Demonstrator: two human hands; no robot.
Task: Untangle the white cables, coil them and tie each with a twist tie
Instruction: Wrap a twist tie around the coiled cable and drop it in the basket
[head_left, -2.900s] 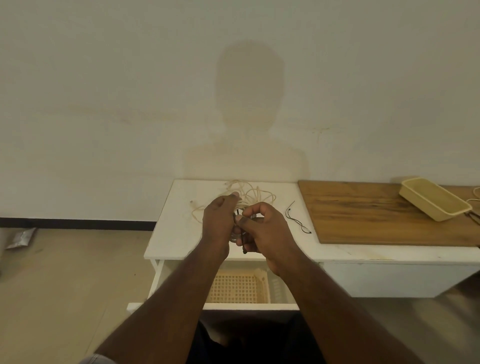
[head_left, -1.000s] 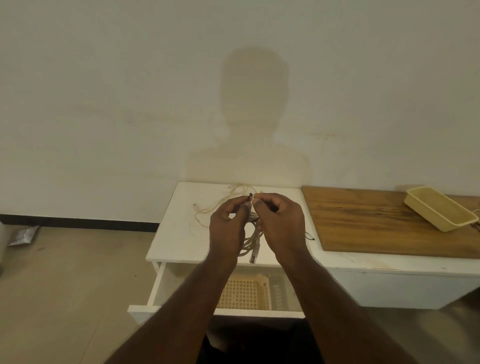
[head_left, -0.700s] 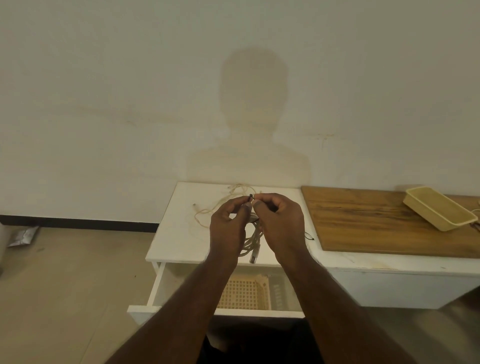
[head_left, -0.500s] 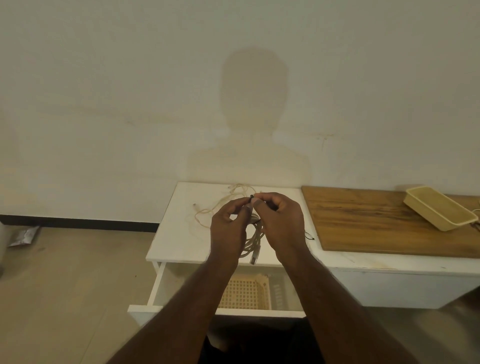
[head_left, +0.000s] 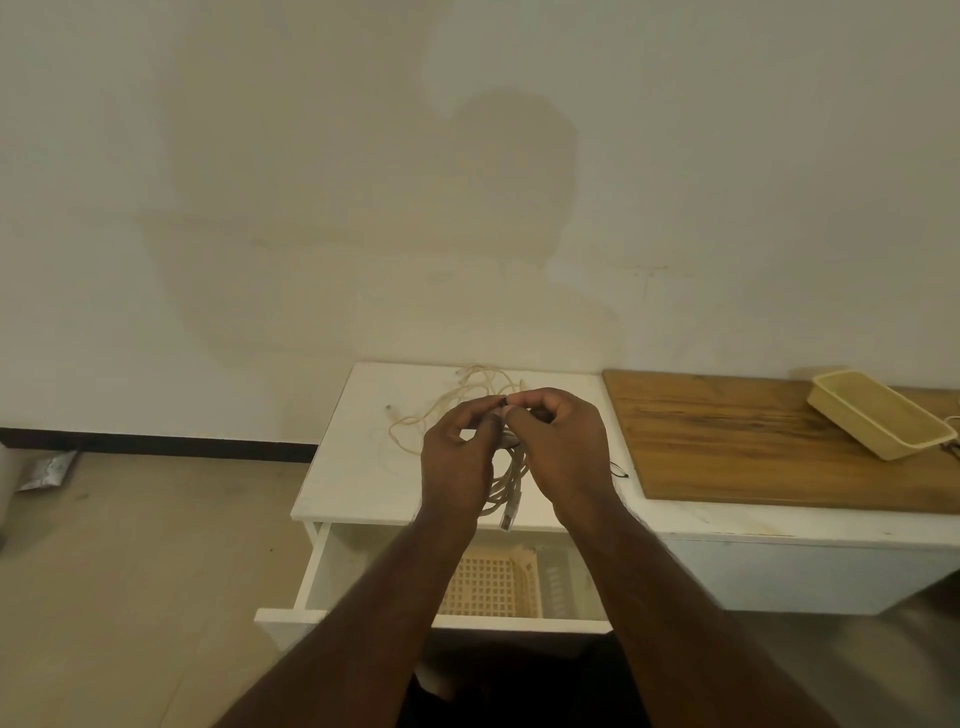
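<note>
A coiled white cable (head_left: 508, 483) hangs between my two hands above the white cabinet top (head_left: 353, 467), its USB plug dangling at the bottom. My left hand (head_left: 457, 462) and my right hand (head_left: 561, 447) meet at the top of the coil, and their fingertips pinch the dark ends of a twist tie (head_left: 503, 401) wrapped on it. A loose tangle of white cable (head_left: 452, 400) lies on the cabinet top behind my hands. Another dark twist tie (head_left: 619, 470) lies on the top just right of my right hand, partly hidden.
Below the cabinet top a drawer (head_left: 311, 571) stands pulled out, with a beige mesh basket (head_left: 493, 584) in it. A wooden board (head_left: 753, 447) covers the right part, carrying a beige tray (head_left: 878, 410). The wall rises right behind. A crumpled bag (head_left: 47, 470) lies on the floor at left.
Since 2.9 s ago both hands rose and came together at the top of the coil. Over the last second they stay nearly still, the fingertips working the tie ends.
</note>
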